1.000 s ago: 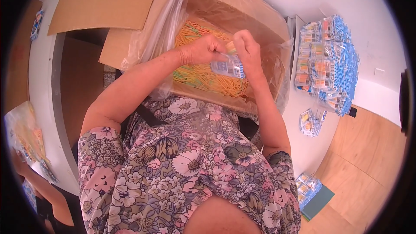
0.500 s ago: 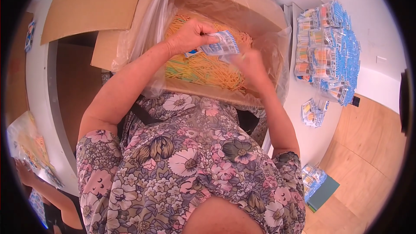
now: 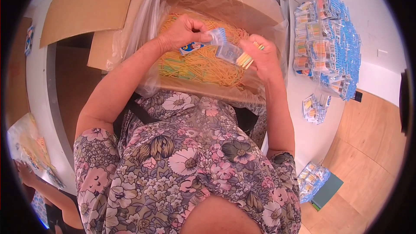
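Over a plastic-lined cardboard box [image 3: 177, 87] full of thin yellow, orange and green sticks [image 3: 208, 71], both my hands are up close together. My left hand [image 3: 184, 34] pinches a clear plastic packet with a blue striped edge [image 3: 227, 52]. Below its fingers shows a blue printed packet end [image 3: 190, 48]; whether it joins the clear part I cannot tell. In my right hand [image 3: 266, 57] is a small bundle of pale yellow and green sticks [image 3: 245, 60], held beside the clear packet. Whether those stick ends are inside the packet is unclear.
A tall stack of filled packets [image 3: 327, 45] stands on the white table [image 3: 299, 125] at right, with a few loose packets [image 3: 315, 109] nearer. More packets [image 3: 313, 181] lie lower right by a dark green board [image 3: 327, 193]. Another person's hand [image 3: 27, 174] is at lower left near a plastic bag [image 3: 30, 143].
My right hand, blurred before, has turned and now shows the bundle of sticks. The packet in my left hand has tilted and moved slightly left.
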`<state>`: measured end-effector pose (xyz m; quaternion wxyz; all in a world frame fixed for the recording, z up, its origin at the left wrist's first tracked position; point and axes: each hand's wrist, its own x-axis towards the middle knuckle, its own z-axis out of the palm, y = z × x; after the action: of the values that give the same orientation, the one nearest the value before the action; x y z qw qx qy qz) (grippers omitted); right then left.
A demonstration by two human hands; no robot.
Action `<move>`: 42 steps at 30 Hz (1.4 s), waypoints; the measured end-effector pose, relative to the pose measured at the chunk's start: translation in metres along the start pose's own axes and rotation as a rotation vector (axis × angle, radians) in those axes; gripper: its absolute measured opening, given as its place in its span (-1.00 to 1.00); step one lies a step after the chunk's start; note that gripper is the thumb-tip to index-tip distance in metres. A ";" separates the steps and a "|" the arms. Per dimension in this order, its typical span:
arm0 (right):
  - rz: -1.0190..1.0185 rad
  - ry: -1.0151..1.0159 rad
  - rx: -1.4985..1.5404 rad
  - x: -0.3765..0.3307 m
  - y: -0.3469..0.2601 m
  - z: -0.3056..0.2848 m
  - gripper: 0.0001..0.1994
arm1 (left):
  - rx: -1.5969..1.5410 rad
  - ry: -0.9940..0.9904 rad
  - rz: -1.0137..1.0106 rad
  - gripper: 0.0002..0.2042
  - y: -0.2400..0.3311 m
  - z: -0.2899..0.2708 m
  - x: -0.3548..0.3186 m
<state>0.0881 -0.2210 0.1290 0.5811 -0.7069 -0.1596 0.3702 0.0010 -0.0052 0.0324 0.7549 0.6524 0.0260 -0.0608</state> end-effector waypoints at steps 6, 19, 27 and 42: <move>0.003 -0.068 0.077 0.018 -0.009 0.009 -0.80 | 0.004 -0.034 0.048 -0.96 0.000 -0.005 -0.001; -0.495 0.092 -0.807 0.034 -0.014 0.043 -0.75 | 0.049 -0.037 -0.036 -0.91 0.005 -0.004 -0.003; -0.527 0.201 -0.705 0.022 0.019 0.056 -0.52 | -0.005 -0.043 0.006 -0.87 -0.010 -0.015 -0.002; -0.800 0.312 -0.624 -0.026 0.051 0.020 -0.70 | 0.283 -0.074 -0.126 -0.78 0.041 0.023 -0.010</move>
<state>0.0458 -0.2374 0.0888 0.4558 -0.7767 -0.4313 -0.0551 -0.0044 -0.0215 0.0768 0.6507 0.7466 0.0299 -0.1351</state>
